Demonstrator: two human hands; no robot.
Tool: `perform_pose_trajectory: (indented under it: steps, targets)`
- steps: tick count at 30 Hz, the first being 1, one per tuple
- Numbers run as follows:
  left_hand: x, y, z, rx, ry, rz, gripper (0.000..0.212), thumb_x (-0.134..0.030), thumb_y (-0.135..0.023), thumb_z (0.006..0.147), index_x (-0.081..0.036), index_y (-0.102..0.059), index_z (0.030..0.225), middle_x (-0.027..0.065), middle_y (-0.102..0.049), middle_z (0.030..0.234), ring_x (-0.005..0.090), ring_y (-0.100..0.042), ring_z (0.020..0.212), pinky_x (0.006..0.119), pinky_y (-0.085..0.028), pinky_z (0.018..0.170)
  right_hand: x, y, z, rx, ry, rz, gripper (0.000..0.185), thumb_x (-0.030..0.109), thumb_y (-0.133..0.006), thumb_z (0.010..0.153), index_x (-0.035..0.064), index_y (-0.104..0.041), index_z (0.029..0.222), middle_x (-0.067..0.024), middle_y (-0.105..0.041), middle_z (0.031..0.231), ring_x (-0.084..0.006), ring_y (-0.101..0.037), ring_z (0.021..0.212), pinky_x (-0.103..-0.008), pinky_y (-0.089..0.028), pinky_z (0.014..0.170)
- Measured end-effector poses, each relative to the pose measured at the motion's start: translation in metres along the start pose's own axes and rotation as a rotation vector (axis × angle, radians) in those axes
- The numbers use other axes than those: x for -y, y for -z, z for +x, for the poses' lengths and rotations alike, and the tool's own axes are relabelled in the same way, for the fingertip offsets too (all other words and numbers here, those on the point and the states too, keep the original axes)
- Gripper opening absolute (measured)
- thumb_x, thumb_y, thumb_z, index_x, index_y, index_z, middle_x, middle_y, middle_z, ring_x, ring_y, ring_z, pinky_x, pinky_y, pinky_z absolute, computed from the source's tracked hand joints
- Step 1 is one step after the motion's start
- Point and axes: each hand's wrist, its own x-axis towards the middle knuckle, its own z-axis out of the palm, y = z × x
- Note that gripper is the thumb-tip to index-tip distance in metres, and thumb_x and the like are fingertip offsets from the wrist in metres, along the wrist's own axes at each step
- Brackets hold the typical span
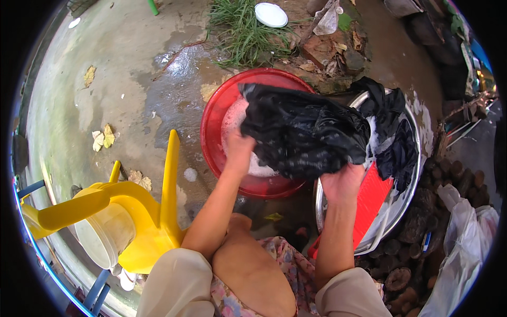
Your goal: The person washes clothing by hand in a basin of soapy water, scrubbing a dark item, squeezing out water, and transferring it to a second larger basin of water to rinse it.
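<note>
Between my two hands a wet black cloth (305,130) is stretched out, partly bunched. My left hand (240,152) grips its left edge above a red plastic basin (210,158) of sudsy water (233,117). The cloth's right edge is in my right hand (344,183), near the rim of a metal basin (412,166). A red plastic washboard (372,202) leans inside that metal basin. Dark wet clothes (396,146) hang over its far right side, with white foam around them. The cloth hides part of both basins.
At left a yellow plastic stool (150,241) lies on its side next to a translucent plastic bucket (105,233). Stacked firewood (408,237) and a clear plastic bag (467,222) are at right. Beyond the basins are grass (241,31), a white lid (271,15) and bricks (317,51). The concrete (130,71) is partly wet.
</note>
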Motion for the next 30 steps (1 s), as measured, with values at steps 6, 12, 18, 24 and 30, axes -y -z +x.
perform_pose_trajectory:
  steps: [6, 12, 18, 24, 30]
  targets:
    - [-0.054, -0.01, 0.014, -0.069, -0.434, 0.518, 0.028, -0.003, -0.066, 0.071, 0.0, -0.058, 0.098, 0.0061, -0.062, 0.082, 0.0137, -0.058, 0.075, 0.027, -0.046, 0.071, -0.044, 0.06, 0.014, -0.194, -0.118, -0.792, 0.021, 0.011, -0.05, 0.091, -0.0017, -0.057, 0.106, -0.0068, -0.061, 0.099, -0.0129, -0.058, 0.088, -0.0294, -0.052, 0.078]
    - [0.03, 0.031, 0.026, -0.139, -0.322, 1.423, 0.067, -0.007, -0.066, 0.071, -0.014, -0.037, 0.132, 0.0175, -0.032, 0.137, 0.0369, -0.033, 0.124, 0.051, -0.037, 0.092, -0.092, 0.079, 0.024, -0.241, 0.313, -1.245, 0.035, -0.001, -0.05, 0.085, 0.001, -0.043, 0.12, -0.0131, -0.053, 0.108, -0.0207, -0.052, 0.1, -0.0315, -0.04, 0.092]
    - [0.073, 0.064, 0.029, 0.407, 0.043, 1.015, 0.048, 0.001, -0.059, 0.068, -0.01, -0.055, 0.115, 0.0186, -0.05, 0.121, 0.0335, -0.052, 0.107, 0.04, -0.043, 0.089, -0.139, 0.074, 0.027, 0.149, -0.126, -1.979, 0.069, 0.007, -0.061, 0.071, 0.0147, -0.035, 0.134, -0.0204, -0.028, 0.139, -0.0397, -0.031, 0.126, -0.051, -0.035, 0.095]
    - [0.079, 0.058, 0.024, -0.333, 0.14, 0.652, 0.039, -0.013, -0.063, 0.076, -0.006, -0.055, 0.114, 0.0154, -0.056, 0.112, 0.0252, -0.055, 0.098, 0.034, -0.043, 0.086, -0.131, 0.096, 0.026, 0.4, -0.309, -1.629, 0.053, 0.012, -0.064, 0.07, 0.0001, -0.053, 0.12, -0.02, -0.056, 0.114, -0.0307, -0.057, 0.102, -0.0358, -0.044, 0.09]
    - [0.104, 0.108, 0.035, 0.053, 0.602, -0.328, 0.051, -0.048, -0.05, 0.085, -0.006, -0.059, 0.112, 0.0116, -0.064, 0.099, 0.0254, -0.063, 0.085, 0.037, -0.052, 0.077, -0.071, 0.04, -0.007, 0.336, -0.417, -0.36, 0.06, 0.003, -0.064, 0.064, -0.0063, -0.049, 0.121, -0.0101, -0.06, 0.11, -0.0194, -0.06, 0.097, -0.0313, -0.044, 0.09]
